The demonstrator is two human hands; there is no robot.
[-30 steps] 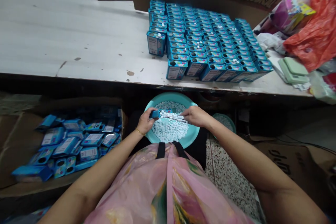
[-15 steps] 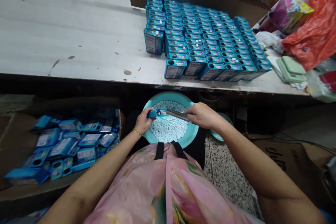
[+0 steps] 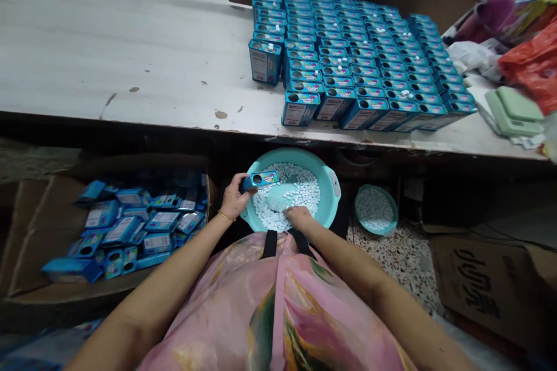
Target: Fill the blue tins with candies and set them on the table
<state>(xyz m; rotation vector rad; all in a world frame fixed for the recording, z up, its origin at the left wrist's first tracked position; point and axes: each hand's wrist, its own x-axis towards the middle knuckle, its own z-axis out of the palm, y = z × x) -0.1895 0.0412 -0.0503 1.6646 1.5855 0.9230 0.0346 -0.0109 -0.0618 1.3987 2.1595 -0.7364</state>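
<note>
My left hand [image 3: 234, 197] is closed around the end of a small blue candy box [image 3: 262, 179], held tilted above a turquoise basin [image 3: 329, 207]. The box's top shows a dark round opening. Small white candies [image 3: 310, 186] lie in the basin. Down among them, my right hand [image 3: 300, 218] is closed at the near side. A smooth pale shape in front of its fingers looks like the scoop [image 3: 279, 197], blurred and partly covered by candies; its handle is hidden in the hand.
Rows of blue boxes [image 3: 361, 72] stand on the white table [image 3: 174, 58], some with candies on top. A carton [image 3: 32, 237] of blue boxes is at left. A smaller basin [image 3: 394, 223] of candies sits on the floor at right. A green scale [image 3: 516, 110] stands at the table's right.
My right hand has moved from the box's opening down into the candies, taking the scoop away from the box. My left hand still holds the box, slightly raised. The view has shifted a little.
</note>
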